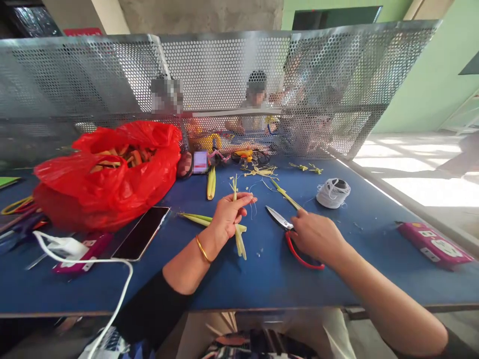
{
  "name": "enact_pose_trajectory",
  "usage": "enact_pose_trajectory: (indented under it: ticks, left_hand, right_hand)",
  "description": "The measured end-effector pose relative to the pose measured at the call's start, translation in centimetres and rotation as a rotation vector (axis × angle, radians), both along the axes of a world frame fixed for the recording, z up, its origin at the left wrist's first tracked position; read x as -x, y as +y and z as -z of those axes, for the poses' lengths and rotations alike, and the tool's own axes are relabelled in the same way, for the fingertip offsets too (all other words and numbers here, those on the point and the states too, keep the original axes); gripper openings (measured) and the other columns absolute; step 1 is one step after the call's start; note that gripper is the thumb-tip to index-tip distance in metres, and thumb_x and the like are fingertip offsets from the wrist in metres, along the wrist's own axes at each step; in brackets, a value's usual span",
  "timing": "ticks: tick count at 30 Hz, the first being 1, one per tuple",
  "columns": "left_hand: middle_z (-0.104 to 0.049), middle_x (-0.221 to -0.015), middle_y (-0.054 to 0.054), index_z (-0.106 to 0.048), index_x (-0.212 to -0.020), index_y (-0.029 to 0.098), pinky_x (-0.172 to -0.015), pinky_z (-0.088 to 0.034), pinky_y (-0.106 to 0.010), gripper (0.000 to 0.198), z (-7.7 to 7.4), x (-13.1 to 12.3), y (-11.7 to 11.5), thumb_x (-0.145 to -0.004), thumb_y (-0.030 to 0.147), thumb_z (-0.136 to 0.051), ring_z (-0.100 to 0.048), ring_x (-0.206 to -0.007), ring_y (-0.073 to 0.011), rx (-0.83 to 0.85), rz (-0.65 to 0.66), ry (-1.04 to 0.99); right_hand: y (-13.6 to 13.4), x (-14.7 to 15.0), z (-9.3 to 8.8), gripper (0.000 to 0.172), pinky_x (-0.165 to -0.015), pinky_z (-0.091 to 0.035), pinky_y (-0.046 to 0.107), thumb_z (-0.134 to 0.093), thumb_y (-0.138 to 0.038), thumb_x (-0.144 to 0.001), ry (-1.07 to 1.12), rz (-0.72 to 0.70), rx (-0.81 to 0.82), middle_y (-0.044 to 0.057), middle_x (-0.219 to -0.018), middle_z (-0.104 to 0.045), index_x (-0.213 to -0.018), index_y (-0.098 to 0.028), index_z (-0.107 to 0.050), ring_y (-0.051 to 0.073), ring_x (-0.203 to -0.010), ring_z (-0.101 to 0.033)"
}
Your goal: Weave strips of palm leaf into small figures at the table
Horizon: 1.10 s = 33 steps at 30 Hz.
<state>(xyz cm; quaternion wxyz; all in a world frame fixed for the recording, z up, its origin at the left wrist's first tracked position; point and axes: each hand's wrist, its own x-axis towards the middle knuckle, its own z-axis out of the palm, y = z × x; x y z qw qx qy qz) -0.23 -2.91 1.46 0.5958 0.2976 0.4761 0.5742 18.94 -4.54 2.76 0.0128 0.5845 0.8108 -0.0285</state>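
My left hand (229, 215), with a gold bangle at the wrist, pinches a pale green husk strip (240, 242) above the blue table, and a thin white thread hangs by its fingertips. My right hand (316, 232) is at the red handles of the scissors (279, 218), its fingers curled and partly hidden; the silver blades point up and left. A long stalk (285, 193) runs from the right fingertips away toward the back. Another husk piece (196, 218) lies behind the left wrist. The white thread spool (333, 193) stands beyond the right hand.
A red plastic bag (108, 174) of brown pieces fills the left, beside a black phone (142, 233) and white cable (129, 279). A magenta case (434, 244) lies right. Husk scraps (262, 172) lie before the perforated metal screen (220, 70), with people behind.
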Motion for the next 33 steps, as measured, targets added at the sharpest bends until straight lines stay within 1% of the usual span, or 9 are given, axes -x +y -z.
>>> enact_pose_trajectory:
  ticks: [2,4,6,8,14,19,25,28,33]
  left_hand:
    - [-0.072,-0.071,-0.005,-0.067,-0.07,0.014,-0.031,-0.016,-0.014,0.017,0.1,-0.1,0.0,-0.057,0.019,-0.076,-0.039,-0.035,-0.001,-0.007,-0.025,-0.006]
    - [-0.072,-0.069,-0.004,-0.066,-0.07,0.014,-0.03,-0.016,-0.014,0.017,0.1,-0.2,0.1,-0.057,0.019,-0.077,-0.039,-0.034,-0.0012,0.002,-0.044,-0.001]
    - [-0.071,-0.067,-0.003,-0.066,-0.07,0.014,-0.03,-0.018,-0.013,0.018,0.1,-0.2,0.1,-0.057,0.018,-0.077,-0.041,-0.035,-0.0013,0.03,-0.054,0.007]
    - [-0.069,-0.065,-0.002,-0.066,-0.071,0.014,-0.03,-0.019,-0.013,0.019,0.1,-0.2,0.3,-0.057,0.018,-0.078,-0.043,-0.036,-0.0017,0.061,-0.07,0.007]
    - [-0.07,-0.077,-0.001,-0.067,-0.08,0.016,-0.033,-0.018,-0.013,0.022,0.5,0.3,1.0,-0.064,0.022,-0.08,-0.051,-0.041,-0.0026,0.16,-0.144,-0.047]
    - [-0.07,-0.078,-0.007,-0.065,-0.076,0.013,-0.032,-0.02,-0.014,0.029,0.3,0.6,1.2,-0.086,0.039,-0.059,-0.052,-0.042,-0.0046,0.238,-0.036,-0.162]
    - [-0.067,-0.07,-0.005,-0.068,-0.074,0.012,-0.045,-0.045,-0.017,0.03,0.5,0.6,1.1,-0.092,0.024,-0.047,-0.062,-0.055,-0.0086,0.197,0.002,-0.312]
    - [-0.069,-0.075,-0.007,-0.07,-0.081,0.012,-0.064,-0.054,-0.024,0.028,0.8,0.5,1.0,-0.092,0.023,-0.047,-0.066,-0.067,-0.0124,0.134,0.046,-0.425]
    - [-0.066,-0.071,-0.004,-0.067,-0.092,0.012,-0.061,-0.054,-0.023,0.024,1.1,0.5,0.9,-0.093,0.024,-0.046,-0.062,-0.057,-0.0101,0.111,0.13,-0.522]
  right_hand:
    - [1.1,1.7,-0.3,0.023,-0.061,-0.043,0.03,-0.057,-0.033,-0.085,0.378,-0.017,0.009,0.009,-0.081,-0.067,-0.092,-0.016,-0.07,0.021,-0.072,-0.064]
    - [2.4,3.4,0.1,0.031,-0.052,-0.041,0.025,-0.06,-0.041,-0.081,0.795,-0.001,0.297,-0.001,-0.058,-0.057,-0.098,-0.017,-0.069,0.014,-0.053,-0.054]
    - [3.7,4.8,1.0,0.03,-0.046,-0.038,0.023,-0.066,-0.045,-0.074,1.065,-0.027,0.558,-0.004,-0.051,-0.05,-0.08,-0.015,-0.067,0.009,-0.045,-0.047]
    - [5.1,5.6,1.8,0.032,-0.043,-0.036,0.021,-0.07,-0.047,-0.069,1.152,-0.042,0.646,-0.004,-0.05,-0.05,-0.068,-0.015,-0.063,0.008,-0.043,-0.045]
    - [12.3,5.8,1.1,0.029,-0.053,-0.045,0.023,-0.054,-0.037,-0.088,0.699,-0.041,0.179,0.005,-0.062,-0.062,-0.08,-0.011,-0.066,0.012,-0.054,-0.056]
    - [16.5,4.9,-0.4,0.03,-0.091,-0.042,0.04,-0.062,-0.013,-0.077,0.419,-0.033,-0.088,0.02,-0.11,-0.065,-0.107,-0.01,-0.067,0.027,-0.101,-0.06]
    - [13.2,3.3,-0.9,0.034,-0.11,-0.018,0.05,-0.044,-0.015,-0.087,0.13,-0.078,-0.377,0.019,-0.118,-0.061,-0.109,-0.01,-0.07,0.032,-0.121,-0.046]
    - [10.1,3.0,-0.2,0.043,-0.105,-0.03,0.046,-0.048,-0.012,-0.084,0.089,-0.273,-0.547,0.015,-0.134,-0.052,-0.125,-0.016,-0.06,0.03,-0.123,-0.045]
    - [5.6,3.7,2.2,0.027,-0.085,-0.046,0.033,-0.047,-0.021,-0.093,0.254,-0.727,-0.666,0.014,-0.106,-0.065,-0.114,-0.014,-0.062,0.021,-0.098,-0.059]
